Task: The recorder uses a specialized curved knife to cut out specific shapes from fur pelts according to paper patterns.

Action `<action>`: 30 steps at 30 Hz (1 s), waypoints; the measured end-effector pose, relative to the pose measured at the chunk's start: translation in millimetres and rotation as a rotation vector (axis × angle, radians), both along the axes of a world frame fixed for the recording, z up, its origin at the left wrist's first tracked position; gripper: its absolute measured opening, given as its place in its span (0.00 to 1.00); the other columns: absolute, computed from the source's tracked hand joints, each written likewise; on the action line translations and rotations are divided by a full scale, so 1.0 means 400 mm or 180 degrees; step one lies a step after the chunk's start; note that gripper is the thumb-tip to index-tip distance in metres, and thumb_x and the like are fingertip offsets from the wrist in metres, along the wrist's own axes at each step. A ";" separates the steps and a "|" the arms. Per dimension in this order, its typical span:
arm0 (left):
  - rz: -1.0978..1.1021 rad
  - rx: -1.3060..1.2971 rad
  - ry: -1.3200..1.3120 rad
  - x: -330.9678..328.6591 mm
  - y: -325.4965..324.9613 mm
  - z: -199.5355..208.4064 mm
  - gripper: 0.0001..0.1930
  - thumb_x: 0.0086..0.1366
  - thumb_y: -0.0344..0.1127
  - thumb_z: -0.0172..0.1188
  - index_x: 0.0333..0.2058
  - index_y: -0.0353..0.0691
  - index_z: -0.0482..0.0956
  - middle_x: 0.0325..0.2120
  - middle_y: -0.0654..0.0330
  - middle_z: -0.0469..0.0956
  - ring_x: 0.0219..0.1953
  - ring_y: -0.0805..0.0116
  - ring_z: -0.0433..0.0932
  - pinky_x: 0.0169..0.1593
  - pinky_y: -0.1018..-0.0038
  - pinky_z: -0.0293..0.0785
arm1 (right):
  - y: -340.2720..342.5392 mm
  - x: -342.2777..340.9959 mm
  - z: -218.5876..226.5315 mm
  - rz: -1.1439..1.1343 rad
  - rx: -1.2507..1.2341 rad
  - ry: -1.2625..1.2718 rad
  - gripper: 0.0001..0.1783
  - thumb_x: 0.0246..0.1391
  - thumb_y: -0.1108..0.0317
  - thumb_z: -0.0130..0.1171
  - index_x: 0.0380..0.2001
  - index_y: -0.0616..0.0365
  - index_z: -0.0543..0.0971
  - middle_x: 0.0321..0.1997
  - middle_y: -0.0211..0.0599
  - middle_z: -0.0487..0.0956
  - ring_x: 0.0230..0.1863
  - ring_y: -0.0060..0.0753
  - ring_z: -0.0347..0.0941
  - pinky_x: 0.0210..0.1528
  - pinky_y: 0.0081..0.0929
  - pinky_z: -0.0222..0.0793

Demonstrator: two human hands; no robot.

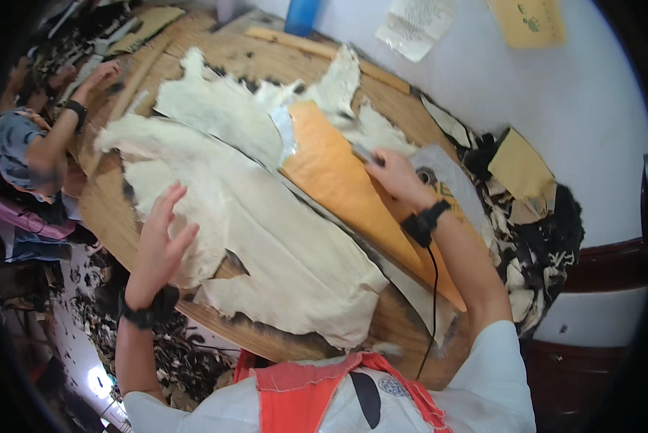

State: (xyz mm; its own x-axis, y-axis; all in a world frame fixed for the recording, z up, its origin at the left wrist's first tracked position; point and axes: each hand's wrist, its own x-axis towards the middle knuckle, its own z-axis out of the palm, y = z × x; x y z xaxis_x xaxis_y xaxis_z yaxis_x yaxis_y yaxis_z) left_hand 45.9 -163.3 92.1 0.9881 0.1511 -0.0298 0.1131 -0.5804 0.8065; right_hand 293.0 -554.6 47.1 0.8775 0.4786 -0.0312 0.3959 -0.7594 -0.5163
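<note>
A large cream-white animal hide (244, 224) lies spread over the wooden table in front of me, with ragged edges. My left hand (162, 242) is over its left part, fingers stretched and apart, holding nothing. Whether the palm touches the hide I cannot tell. Another pale hide (216, 115) lies behind it, dark fur showing at its far edge. An orange sheet (331, 155) with a silvery end lies slantwise over the hides at the right. My right hand (396, 173) is closed at this sheet's right edge, around a narrow grey tool (366, 153) whose kind is unclear.
The wooden table (115, 231) has wooden strips (302, 45) along its back. A blue container (302, 16) stands there. Dark and white scraps (537, 252) heap up at the right, more cover the floor at lower left. A co-worker (35, 148) reaches toward the table at the left.
</note>
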 end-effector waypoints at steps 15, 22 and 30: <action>0.0260 0.2732 0.0247 0.164 0.168 -0.125 0.59 0.50 0.56 0.72 0.72 0.44 0.43 0.73 0.44 0.36 0.73 0.36 0.41 0.66 0.42 0.55 | -0.042 -0.652 0.109 -0.0226 0.0793 0.0730 0.44 0.50 0.54 0.68 0.64 0.66 0.62 0.48 0.55 0.79 0.45 0.56 0.77 0.50 0.38 0.72; -0.0473 0.2563 0.0521 0.027 0.113 -0.120 0.65 0.46 0.66 0.70 0.72 0.39 0.41 0.72 0.39 0.38 0.69 0.34 0.52 0.68 0.51 0.56 | -0.289 -0.814 0.250 0.0088 0.0344 0.1874 0.24 0.57 0.48 0.59 0.41 0.60 0.81 0.32 0.55 0.81 0.33 0.48 0.78 0.38 0.37 0.72; -0.1464 0.2789 0.0045 -0.174 -0.355 -0.088 0.39 0.62 0.54 0.61 0.66 0.39 0.61 0.65 0.36 0.58 0.60 0.36 0.66 0.61 0.52 0.66 | -0.815 -1.051 0.230 -0.0914 -0.0790 0.1961 0.27 0.57 0.45 0.59 0.36 0.64 0.83 0.30 0.56 0.81 0.35 0.50 0.81 0.40 0.40 0.73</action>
State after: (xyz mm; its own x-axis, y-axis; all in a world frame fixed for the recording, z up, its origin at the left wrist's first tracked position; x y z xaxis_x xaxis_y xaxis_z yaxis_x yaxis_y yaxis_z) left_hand -23.5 -305.3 57.0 0.9565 -0.2729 -0.1030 -0.2665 -0.9612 0.0711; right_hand -127.4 -880.5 139.1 0.7556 0.1465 -0.6385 -0.1441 -0.9136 -0.3802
